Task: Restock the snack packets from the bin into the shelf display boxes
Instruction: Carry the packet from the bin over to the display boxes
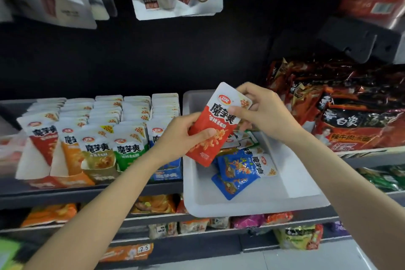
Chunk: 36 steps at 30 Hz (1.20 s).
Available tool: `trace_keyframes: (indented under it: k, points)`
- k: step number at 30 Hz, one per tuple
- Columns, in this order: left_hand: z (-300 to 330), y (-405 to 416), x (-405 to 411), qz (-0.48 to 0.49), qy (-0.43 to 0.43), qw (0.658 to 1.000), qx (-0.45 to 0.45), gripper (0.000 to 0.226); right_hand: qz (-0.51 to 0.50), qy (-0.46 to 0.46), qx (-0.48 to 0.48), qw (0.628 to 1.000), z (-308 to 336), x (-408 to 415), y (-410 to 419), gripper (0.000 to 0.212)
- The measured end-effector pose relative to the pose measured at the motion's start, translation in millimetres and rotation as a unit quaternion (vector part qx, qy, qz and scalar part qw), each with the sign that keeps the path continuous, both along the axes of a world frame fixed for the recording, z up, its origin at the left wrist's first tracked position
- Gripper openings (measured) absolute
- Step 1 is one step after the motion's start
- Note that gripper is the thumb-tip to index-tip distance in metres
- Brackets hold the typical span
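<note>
- I'm holding a red snack packet [212,125] with both hands, up over the back left corner of the white bin [252,206].
- My left hand [186,136] is gripping its lower left part, thumb lying across the front print.
- My right hand [260,112] is pinching the top right corner, thumb on the front, fingers behind.
- The packet is tilting, top leaning to the right, clear of the bin floor.
- The bin is sitting on the shelf [92,193], its front edge sticking out past the shelf's front edge.
- Blue packets [237,171] are lying loose in the bin near its left wall; a few more packets are showing behind them, colours hard to tell under my hands.
- Display boxes [87,149] are standing in a row along the shelf left of the bin, red, orange, olive, green and blue fronts, packets upright inside.
- Dark noodle bags [350,116] are piling up right of the bin.
</note>
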<state>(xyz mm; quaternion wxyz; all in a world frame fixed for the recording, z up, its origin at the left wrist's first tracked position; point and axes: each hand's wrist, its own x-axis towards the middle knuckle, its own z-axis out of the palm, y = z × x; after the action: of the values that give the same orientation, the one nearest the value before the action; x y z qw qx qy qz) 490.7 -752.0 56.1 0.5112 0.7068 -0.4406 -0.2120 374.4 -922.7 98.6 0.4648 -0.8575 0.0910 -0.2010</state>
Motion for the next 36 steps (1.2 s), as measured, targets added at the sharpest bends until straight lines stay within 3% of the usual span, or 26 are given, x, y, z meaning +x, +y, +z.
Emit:
trace_keyframes:
  k: [3, 5, 8, 10, 17, 20, 25, 31, 36]
  points:
    - [5, 35, 8, 0.056, -0.034, 0.998, -0.021, 0.023, 0.045, -0.015, -0.019, 0.999, 9, 23, 23, 0.015]
    - [7, 64, 19, 0.102, -0.104, 0.989, -0.019, 0.02, 0.083, -0.018, -0.039, 0.996, 13, 42, 43, 0.015]
    - [5, 107, 38, 0.161, -0.243, 0.956, -0.008, 0.038, 0.138, -0.032, -0.094, 0.985, 15, 73, 80, 0.012]
    - [1, 137, 53, 0.19, -0.291, 0.938, -0.002, 0.046, 0.159, -0.051, -0.149, 0.975, 15, 94, 105, 0.011]
    - [-2, 236, 110, 0.307, -0.385, 0.87, -0.034, 0.032, 0.136, -0.15, -0.242, 0.949, 13, 164, 203, 0.022]
    - [-15, 269, 142, 0.306, -0.367, 0.877, -0.037, 0.037, 0.096, -0.171, -0.288, 0.937, 3, 190, 242, 0.024]
    - [-24, 296, 183, 0.293, -0.269, 0.917, -0.021, 0.03, 0.069, -0.202, -0.423, 0.881, -6, 226, 285, 0.026]
    - [-24, 307, 211, 0.28, -0.198, 0.939, -0.002, 0.016, 0.046, -0.166, -0.417, 0.893, -2, 253, 302, 0.026]
    - [-31, 300, 220, 0.267, -0.225, 0.937, 0.026, 0.021, 0.044, -0.128, -0.438, 0.889, -4, 265, 296, 0.026]
